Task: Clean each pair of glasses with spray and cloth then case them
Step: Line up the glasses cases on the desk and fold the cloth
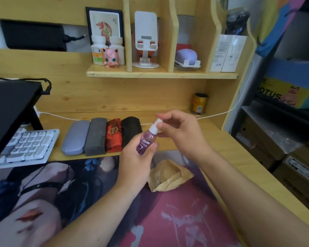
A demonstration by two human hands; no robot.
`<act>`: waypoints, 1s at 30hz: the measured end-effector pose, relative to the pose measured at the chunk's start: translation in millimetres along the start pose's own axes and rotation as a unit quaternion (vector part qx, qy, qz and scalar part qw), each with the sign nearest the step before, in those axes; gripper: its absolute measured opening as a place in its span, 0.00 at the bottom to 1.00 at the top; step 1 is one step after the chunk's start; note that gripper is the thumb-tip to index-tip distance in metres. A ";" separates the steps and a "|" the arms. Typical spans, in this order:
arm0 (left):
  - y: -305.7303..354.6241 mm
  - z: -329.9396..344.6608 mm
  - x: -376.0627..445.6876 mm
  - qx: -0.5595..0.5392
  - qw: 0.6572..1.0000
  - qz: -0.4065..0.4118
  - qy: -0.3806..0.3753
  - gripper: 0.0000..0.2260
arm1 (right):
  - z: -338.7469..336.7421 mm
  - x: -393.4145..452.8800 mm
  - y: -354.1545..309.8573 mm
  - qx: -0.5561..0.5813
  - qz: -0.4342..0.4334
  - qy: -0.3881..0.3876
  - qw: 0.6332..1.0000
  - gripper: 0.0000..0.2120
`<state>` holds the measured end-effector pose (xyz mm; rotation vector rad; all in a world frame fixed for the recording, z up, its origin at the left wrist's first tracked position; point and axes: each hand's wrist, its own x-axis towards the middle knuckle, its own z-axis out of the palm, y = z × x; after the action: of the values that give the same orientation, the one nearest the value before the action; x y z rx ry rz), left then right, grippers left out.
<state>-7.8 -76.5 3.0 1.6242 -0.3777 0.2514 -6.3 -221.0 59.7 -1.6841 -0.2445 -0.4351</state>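
My left hand (134,161) grips a small purple spray bottle (145,142) above the desk mat, tilted with its top toward the right. My right hand (180,132) pinches the bottle's white cap (156,126) between thumb and fingers. A crumpled tan cloth (168,177) lies on the mat just below the hands. Behind them, a row of closed glasses cases sits on the wooden desk: a lilac-grey one (76,138), a dark grey one (95,136), a red one (114,135) and a black one (130,131). No glasses are visible.
A printed desk mat (78,193) covers the near desk. A white keyboard (27,145) and a black stand (9,107) are at left. A gold can (199,103) stands at the back right, a white cable (61,117) runs along the back. Boxes fill the right side.
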 end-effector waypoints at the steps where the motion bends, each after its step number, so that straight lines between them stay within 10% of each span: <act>1: 0.1 -0.9 -0.1 -0.001 1.000 0.000 0.003 0.06 | 4.3 0.1 -0.8 0.002 0.002 0.005 1.000 0.09; 7: 10.7 -3.4 -2.2 -0.037 0.999 -0.031 -0.015 0.11 | 27.1 -14.4 -1.8 -0.135 -0.050 -0.031 0.989 0.25; 13: -3.8 -18.0 -1.2 0.134 0.989 -0.043 -0.042 0.16 | -17.0 4.5 2.0 -0.233 -0.019 0.124 0.964 0.35; 23: 2.0 -31.0 -12.7 0.401 0.897 -0.031 -0.185 0.08 | -46.8 11.7 54.7 -0.268 0.061 0.210 0.938 0.23; 26: 4.7 -32.1 -11.1 0.363 0.913 -0.046 -0.180 0.07 | -41.4 -0.5 43.3 -0.330 -0.031 0.272 0.903 0.22; 30: 19.3 -41.6 1.9 0.208 0.968 -0.020 -0.136 0.07 | -24.1 -19.0 8.3 -0.226 -0.047 0.058 0.971 0.05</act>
<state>-11.0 -36.5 25.3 2.0879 -0.5251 0.0779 -23.6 -244.4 47.0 -2.0885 -0.1450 -0.6959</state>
